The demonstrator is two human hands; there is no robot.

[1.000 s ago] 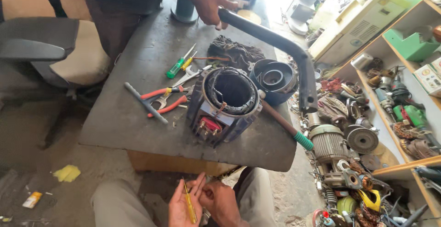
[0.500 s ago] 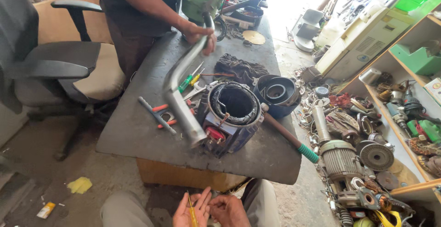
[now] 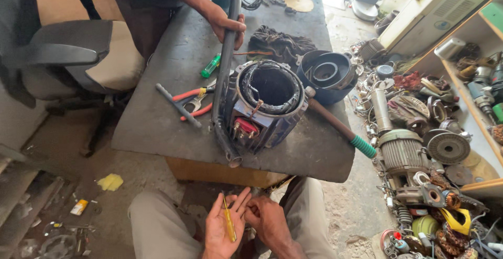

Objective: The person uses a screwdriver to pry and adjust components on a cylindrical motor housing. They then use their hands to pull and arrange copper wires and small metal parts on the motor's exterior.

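Yellow plastic caught the eye first: a small yellow-handled screwdriver (image 3: 229, 222) lay across the open palm of the person's left hand (image 3: 222, 222), low in the head view, above their lap. The fingers of that hand were spread and loose, a released grip that only cradled the tool. The right hand (image 3: 267, 219) sat just beside it, fingers curled in toward the left fingertips; its grip looked pinched together, but whether it held anything I could not tell. Beyond the knees stood the grey tabletop (image 3: 157, 128), and on it a motor housing (image 3: 267, 104) with dark windings showing round its open bore and a red terminal block on its near face. A co-worker's hand (image 3: 226, 24) reached in from the far side, clenched round a long grey bent pipe (image 3: 226, 81) whose lower end rested against the housing's left flank, near the tabletop's front edge. Left of the pipe lay red-handled pliers (image 3: 191, 102), a dark T-shaped wrench (image 3: 177, 105) and a green-handled screwdriver (image 3: 210, 65). Behind the housing sat a round dark end cover (image 3: 327, 75) and a heap of dark rag (image 3: 280, 44). A rusty rod with a green ribbed end (image 3: 340, 129) ran off to the right. An office chair (image 3: 78, 60) stood at the left, and motor parts crowded the floor (image 3: 419, 149) on the right.
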